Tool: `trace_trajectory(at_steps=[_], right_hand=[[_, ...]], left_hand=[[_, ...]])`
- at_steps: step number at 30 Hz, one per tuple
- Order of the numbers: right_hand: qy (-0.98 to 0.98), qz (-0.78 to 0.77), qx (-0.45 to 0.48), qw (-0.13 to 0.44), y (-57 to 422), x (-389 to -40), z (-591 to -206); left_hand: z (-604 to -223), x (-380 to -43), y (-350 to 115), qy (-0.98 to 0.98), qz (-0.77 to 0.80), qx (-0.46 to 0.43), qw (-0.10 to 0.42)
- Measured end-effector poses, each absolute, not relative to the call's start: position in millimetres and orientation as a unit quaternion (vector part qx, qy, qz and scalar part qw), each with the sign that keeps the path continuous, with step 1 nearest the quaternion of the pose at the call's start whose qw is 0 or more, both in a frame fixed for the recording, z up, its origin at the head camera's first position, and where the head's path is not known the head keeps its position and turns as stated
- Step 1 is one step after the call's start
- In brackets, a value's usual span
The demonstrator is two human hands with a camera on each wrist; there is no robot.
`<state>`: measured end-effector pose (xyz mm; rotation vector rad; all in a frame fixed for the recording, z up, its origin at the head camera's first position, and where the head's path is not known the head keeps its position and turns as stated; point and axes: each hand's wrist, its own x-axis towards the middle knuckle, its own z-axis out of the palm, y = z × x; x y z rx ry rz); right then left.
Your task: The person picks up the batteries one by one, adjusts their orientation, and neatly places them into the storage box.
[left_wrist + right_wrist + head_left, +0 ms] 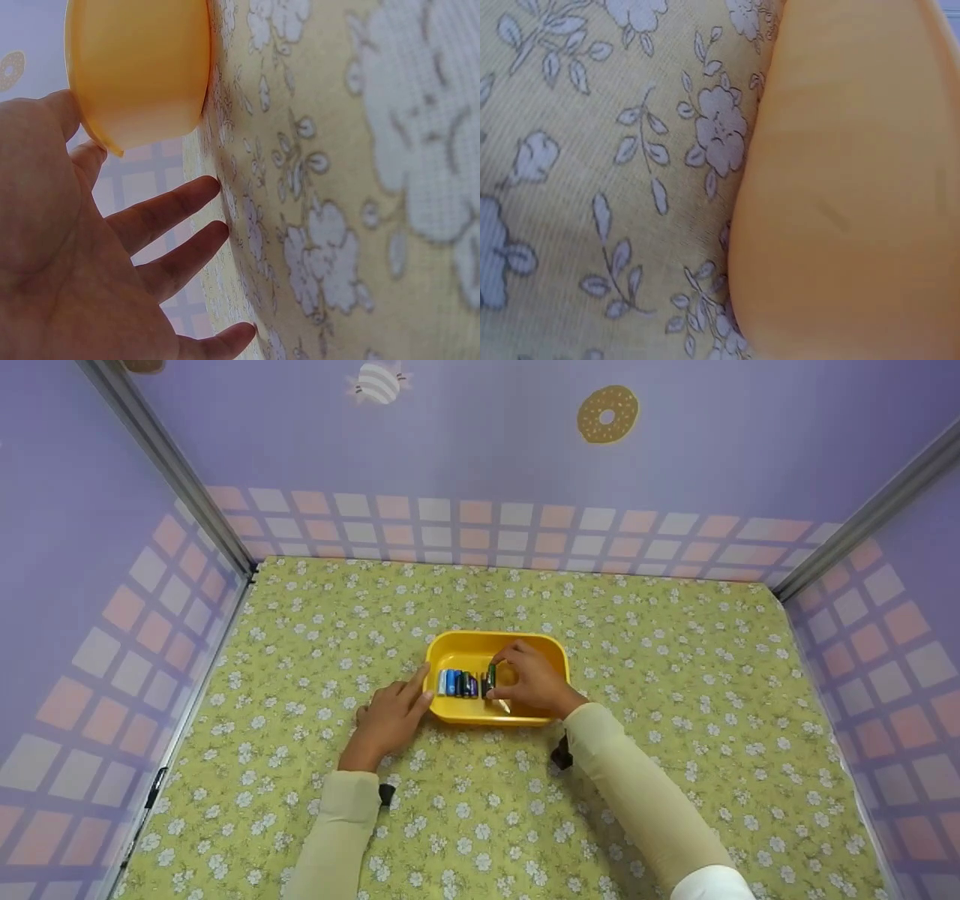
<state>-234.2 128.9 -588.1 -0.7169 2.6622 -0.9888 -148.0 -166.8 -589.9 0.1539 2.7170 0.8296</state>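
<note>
Several batteries point(457, 683) lie side by side in a row inside the yellow tray point(459, 647); their labels are too small to read. Right hand point(531, 679) reaches into the tray, fingers curled, pinching a dark green battery point(491, 676) held upright at the right end of the row. Left hand point(391, 717) rests on the floral cloth point(675, 720), fingers straight and relaxed, thumb and forefinger touching the tray's left outer wall. Tray sits mid-table.
</note>
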Motion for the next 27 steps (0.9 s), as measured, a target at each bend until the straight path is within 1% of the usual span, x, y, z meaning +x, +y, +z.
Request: trace_trajectory(at_steps=[6, 11, 27], right_hand=[[0.918, -0.311, -0.221, 0.113, 125.9, -235.1, -592.9], [0.919, -0.306, -0.208, 0.132, 124.2, -235.0, -594.6], [0.926, -0.272, -0.223, 0.137, 122.0, -235.1, -596.4]], left_hand=[[-589.4, -148.1, -166.7, 0.944, 0.289, 0.053, 0.149], [-590.2, -148.8, -166.0, 0.944, 0.288, 0.052, 0.15], [-591.1, -149.4, -165.1, 0.947, 0.282, 0.048, 0.149]])
